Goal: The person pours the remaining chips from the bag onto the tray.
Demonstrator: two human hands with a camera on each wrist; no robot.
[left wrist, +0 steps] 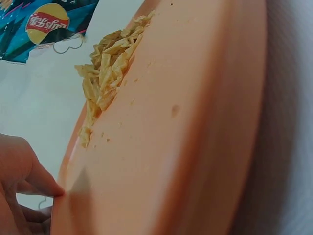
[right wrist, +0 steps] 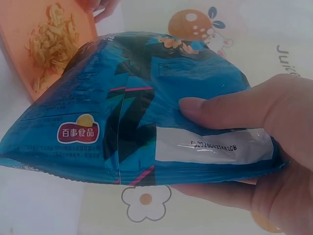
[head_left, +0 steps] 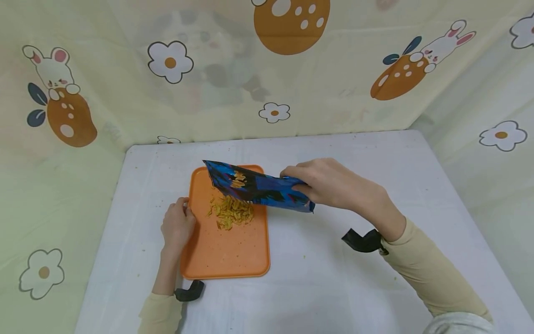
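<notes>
A blue Lay's chip bag (head_left: 267,190) is gripped near its right end by my right hand (head_left: 333,183). In the right wrist view the thumb (right wrist: 215,110) presses the face of the bag (right wrist: 142,98), with fingers behind it. The bag's left end hangs over an orange tray (head_left: 225,260). A loose heap of yellow crinkled chips (head_left: 229,213) lies on the tray, partly covered by the bag in the head view. My left hand (head_left: 178,225) pinches the tray's left rim, with the thumb on the edge in the left wrist view.
Small crumbs dot the tray and the white tabletop (head_left: 325,278). A printed curtain (head_left: 225,93) with flowers and rabbits rises behind the table and at both sides. Black straps (head_left: 363,241) hang at both wrists.
</notes>
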